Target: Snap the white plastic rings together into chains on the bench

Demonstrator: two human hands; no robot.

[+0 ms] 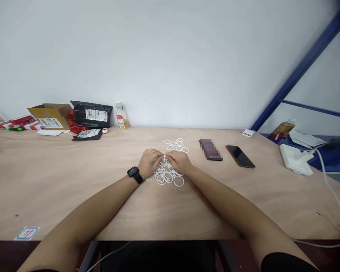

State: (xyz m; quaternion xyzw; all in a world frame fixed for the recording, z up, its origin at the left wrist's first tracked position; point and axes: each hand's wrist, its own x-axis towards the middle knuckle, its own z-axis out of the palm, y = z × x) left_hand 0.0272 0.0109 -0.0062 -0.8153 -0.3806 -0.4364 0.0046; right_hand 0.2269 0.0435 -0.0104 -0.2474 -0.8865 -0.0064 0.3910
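Note:
My left hand [150,162], with a black watch [134,173] on its wrist, is closed in a pinch at the middle of the table. Its fingertips meet those of my right hand [180,161], which is pinched as well. Between them shows a small white plastic part [164,158], apparently of a white ring; the fingers cover most of it. Just below my hands lies a heap of white plastic rings [168,176] with small clip-like tabs. A smaller group of similar rings [179,145] lies flat beyond my fingers.
To the right lie a pixelated dark flat object [211,150], a phone [240,156] and a white power strip [294,159] with a cable. Along the wall at left stand an open carton [49,116], a black parcel [93,114] and a bottle [121,115]. A blue frame [300,68] rises at right.

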